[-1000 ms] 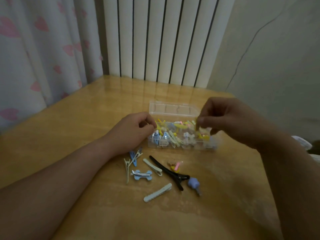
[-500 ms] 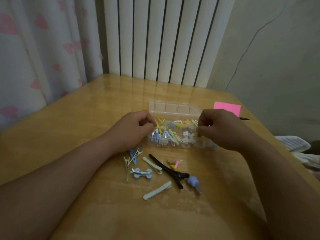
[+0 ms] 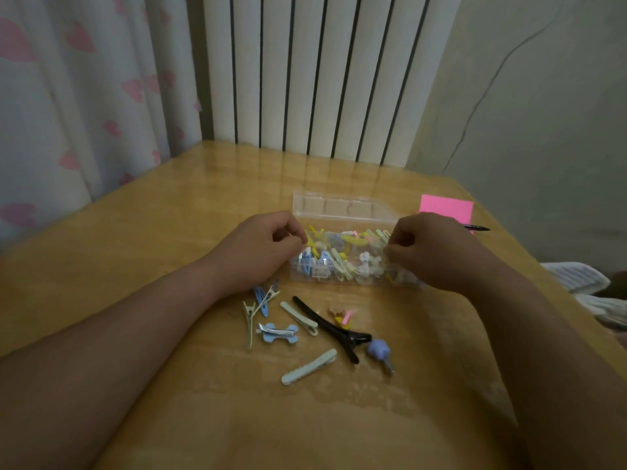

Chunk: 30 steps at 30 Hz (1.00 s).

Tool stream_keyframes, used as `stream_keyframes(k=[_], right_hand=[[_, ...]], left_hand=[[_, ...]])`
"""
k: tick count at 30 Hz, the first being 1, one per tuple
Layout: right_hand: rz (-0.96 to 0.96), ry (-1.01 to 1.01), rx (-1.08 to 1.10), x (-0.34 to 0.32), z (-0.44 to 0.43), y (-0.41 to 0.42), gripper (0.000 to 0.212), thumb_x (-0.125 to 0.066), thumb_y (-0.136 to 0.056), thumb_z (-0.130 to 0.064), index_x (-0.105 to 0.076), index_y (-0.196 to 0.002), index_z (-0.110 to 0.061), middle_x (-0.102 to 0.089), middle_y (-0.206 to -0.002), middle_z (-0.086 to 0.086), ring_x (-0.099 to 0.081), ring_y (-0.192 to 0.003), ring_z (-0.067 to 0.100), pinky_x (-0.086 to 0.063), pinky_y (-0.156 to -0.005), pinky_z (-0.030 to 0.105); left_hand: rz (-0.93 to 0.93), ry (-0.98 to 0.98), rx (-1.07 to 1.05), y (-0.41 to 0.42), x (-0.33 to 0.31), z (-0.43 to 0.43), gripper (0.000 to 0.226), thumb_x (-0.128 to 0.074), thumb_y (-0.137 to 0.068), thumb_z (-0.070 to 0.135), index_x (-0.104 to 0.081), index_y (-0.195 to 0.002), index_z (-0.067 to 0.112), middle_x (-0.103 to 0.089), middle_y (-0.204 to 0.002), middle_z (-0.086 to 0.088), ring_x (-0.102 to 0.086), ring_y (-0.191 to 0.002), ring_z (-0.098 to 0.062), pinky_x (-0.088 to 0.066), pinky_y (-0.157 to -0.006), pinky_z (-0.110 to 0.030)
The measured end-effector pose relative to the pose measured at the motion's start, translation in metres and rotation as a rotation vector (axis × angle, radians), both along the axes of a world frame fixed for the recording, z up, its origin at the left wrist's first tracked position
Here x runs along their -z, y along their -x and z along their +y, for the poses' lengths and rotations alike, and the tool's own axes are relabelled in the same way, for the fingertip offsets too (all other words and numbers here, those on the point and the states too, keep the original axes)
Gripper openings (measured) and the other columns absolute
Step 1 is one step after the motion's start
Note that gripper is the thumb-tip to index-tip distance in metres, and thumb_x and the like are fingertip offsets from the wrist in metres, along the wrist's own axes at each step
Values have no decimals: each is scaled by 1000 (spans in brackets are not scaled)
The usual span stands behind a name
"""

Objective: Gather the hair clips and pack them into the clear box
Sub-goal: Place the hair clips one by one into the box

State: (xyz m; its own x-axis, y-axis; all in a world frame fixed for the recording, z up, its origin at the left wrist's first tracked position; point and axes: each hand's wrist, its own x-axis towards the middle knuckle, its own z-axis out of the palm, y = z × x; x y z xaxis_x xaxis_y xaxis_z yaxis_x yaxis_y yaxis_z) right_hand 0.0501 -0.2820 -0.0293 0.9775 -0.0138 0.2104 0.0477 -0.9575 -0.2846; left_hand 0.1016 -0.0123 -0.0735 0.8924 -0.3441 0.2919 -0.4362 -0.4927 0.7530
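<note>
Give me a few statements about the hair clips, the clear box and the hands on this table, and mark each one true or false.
1. The lid of the clear box is open. True.
2. The black clip lies inside the box. False: it lies on the table, in front of the box.
3. One hand is at each end of the box. True: the left hand is at its left end and the right hand at its right end.
4. The pink note lies left of the box. False: it lies to the right, beyond the right hand.
5. Every clip is packed. False: several lie loose, among them the blue bone-shaped clip and the purple flower clip.
</note>
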Motion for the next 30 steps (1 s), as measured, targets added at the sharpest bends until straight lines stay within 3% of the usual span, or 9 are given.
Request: stream_keyframes(k=[5,8,11,14,18,23,30], right_hand=[[-94,-55,-71,-5,6,2,7,-69,-98,-32,-72,-97,-27,-69,-91,-11,-63,-81,4,-52,-70,25],[-89,-110,-149,-11,15,9,4,-70,-97,-32,-73,-95,-29,-71,-88,-12,-66,-81,3,-58,-74,28],[-30,-102,-238,-19,28,18,3,-72,-96,-33,-73,-93,-33,-71,-85,-13,-66,-78,1,-59,-73,29],[112,-21,-321,-25,43,27,4,-73,-94,-39,-73,-96,-35,-69,-84,-15,-64,-73,-3,-50,-65,20],[296,173,-352,-21,63,35,20,-72,-93,-48,-74,-108,-36,-67,-92,-15,-63,-81,2,-55,-73,26],[344,230,-377,-15,71,36,11,-72,-93,-39,-76,-99,-30,-72,-91,-9,-65,-83,8,-59,-76,35],[360,178,-417,-16,71,34,5,-72,-95,-30,-69,-96,-26,-67,-90,-8,-60,-81,8,-51,-71,30]], left_hand=[[-1,-2,0,0,0,0,12,-64,-97,19,-74,-97,26,-65,-81,9,-53,-63,3,-40,-59,-18],[3,-1,2,1,0,1,13,-63,-98,19,-74,-97,26,-64,-78,11,-53,-61,3,-39,-57,-17],[2,2,5,1,-1,1,12,-63,-98,18,-74,-98,24,-65,-80,10,-54,-62,4,-40,-57,-14],[3,1,6,2,-1,0,13,-63,-98,16,-74,-99,22,-64,-77,8,-51,-56,3,-38,-52,-12],[-2,-3,5,1,-1,0,13,-63,-98,17,-74,-98,23,-63,-77,8,-50,-57,2,-38,-53,-13],[-7,-2,4,2,-2,-1,13,-63,-98,15,-75,-98,21,-61,-75,10,-51,-57,5,-38,-54,-10],[0,19,4,0,0,0,13,-64,-97,15,-75,-97,21,-64,-76,4,-50,-56,1,-39,-54,-13]])
